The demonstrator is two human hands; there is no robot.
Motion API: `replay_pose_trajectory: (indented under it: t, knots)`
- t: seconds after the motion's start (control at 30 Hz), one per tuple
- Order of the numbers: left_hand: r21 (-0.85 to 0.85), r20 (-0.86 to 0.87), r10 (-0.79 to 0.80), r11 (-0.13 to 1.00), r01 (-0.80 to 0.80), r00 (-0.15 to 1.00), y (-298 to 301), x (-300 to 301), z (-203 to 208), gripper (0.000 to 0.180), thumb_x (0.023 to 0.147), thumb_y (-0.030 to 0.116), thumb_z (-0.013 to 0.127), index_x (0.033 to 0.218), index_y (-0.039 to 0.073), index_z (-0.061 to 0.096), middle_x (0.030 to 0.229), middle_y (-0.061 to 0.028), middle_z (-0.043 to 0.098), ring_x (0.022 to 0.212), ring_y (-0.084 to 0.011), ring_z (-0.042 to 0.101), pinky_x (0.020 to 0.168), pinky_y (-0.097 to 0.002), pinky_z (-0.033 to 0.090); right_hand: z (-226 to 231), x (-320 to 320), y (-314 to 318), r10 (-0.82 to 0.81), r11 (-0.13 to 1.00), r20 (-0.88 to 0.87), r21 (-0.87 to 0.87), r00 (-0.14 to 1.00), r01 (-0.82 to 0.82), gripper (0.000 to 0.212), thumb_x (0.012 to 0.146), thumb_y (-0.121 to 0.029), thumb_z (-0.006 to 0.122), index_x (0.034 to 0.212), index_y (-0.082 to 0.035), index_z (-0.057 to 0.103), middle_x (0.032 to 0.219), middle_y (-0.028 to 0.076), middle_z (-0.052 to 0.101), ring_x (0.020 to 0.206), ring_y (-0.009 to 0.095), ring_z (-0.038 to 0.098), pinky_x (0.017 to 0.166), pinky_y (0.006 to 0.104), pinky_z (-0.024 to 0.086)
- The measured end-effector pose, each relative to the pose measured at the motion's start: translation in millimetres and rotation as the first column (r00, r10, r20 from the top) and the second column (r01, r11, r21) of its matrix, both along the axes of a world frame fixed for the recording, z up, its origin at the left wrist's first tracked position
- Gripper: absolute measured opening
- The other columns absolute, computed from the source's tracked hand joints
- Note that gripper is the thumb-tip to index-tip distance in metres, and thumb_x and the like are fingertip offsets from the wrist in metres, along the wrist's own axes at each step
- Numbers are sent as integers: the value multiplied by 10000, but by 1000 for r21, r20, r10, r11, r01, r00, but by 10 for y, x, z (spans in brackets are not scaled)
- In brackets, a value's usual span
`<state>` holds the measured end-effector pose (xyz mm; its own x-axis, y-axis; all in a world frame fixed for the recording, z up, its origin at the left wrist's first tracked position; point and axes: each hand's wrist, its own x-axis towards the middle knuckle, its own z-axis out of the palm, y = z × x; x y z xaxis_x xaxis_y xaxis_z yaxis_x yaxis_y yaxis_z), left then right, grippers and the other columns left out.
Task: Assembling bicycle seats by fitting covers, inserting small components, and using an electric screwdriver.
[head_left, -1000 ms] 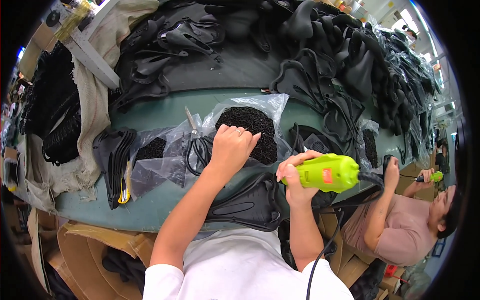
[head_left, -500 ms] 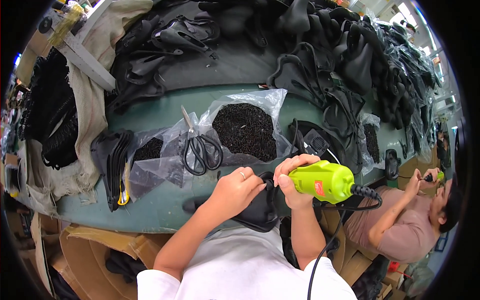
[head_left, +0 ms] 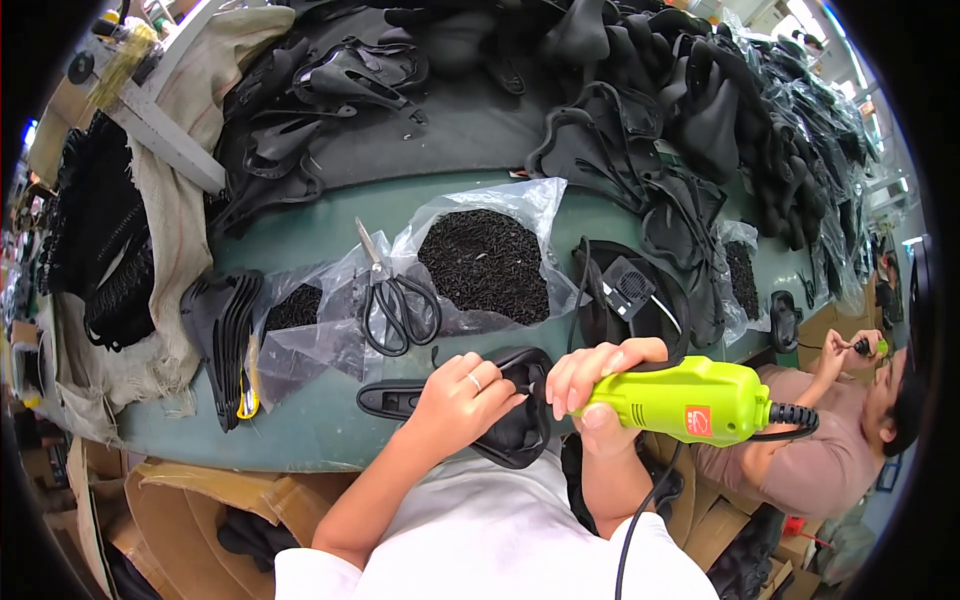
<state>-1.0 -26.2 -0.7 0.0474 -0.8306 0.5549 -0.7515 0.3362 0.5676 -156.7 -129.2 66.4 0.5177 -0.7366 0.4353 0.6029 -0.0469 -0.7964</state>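
A lime-green electric screwdriver (head_left: 685, 400) lies nearly level in my right hand (head_left: 603, 390), its front end pointing left and its cable leaving to the right. My left hand (head_left: 462, 400) rests over a black bicycle saddle (head_left: 515, 435). Its thumb and fingertips are pinched together just left of the screwdriver's front end; anything between them is too small to make out. The saddle lies at the table's near edge against my white shirt, hollow underside up, its narrow nose (head_left: 385, 400) reaching left. My left hand covers its middle.
Beyond my hands lie black-handled scissors (head_left: 398, 305) and an open plastic bag of small black screws (head_left: 485, 265). Stacked black plates (head_left: 220, 335) and a yellow utility knife (head_left: 248, 395) sit left. Saddle parts (head_left: 690, 110) crowd the back. At right a co-worker (head_left: 810, 440) holds another tool.
The screwdriver has swung more level and moved right and slightly down with my right hand. The saddle's hollow underside and nose show more plainly. My left hand has shifted slightly down.
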Motion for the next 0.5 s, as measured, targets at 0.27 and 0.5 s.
replay_pose_trajectory:
  t: [0.27,0.5]
  knots:
    - [-4,95,-41,999,42,995,59,39,59,244,749,147,898,887,73,711,870,-30,637,775,-225,604,683,-376,484,7,-11,13,-21,1000,-12,-3,1000,21,488,984,-257,791,1260,-120,413,771,55,603,577,203,603,578,365,538]
    - [10,56,-122,993,121,991,47,70,99,252,761,151,890,903,75,695,858,-38,637,776,-232,611,742,-382,504,69,-33,30,25,999,7,-25,1000,-25,473,1015,-287,755,1262,-127,385,802,55,615,591,197,620,585,357,544]
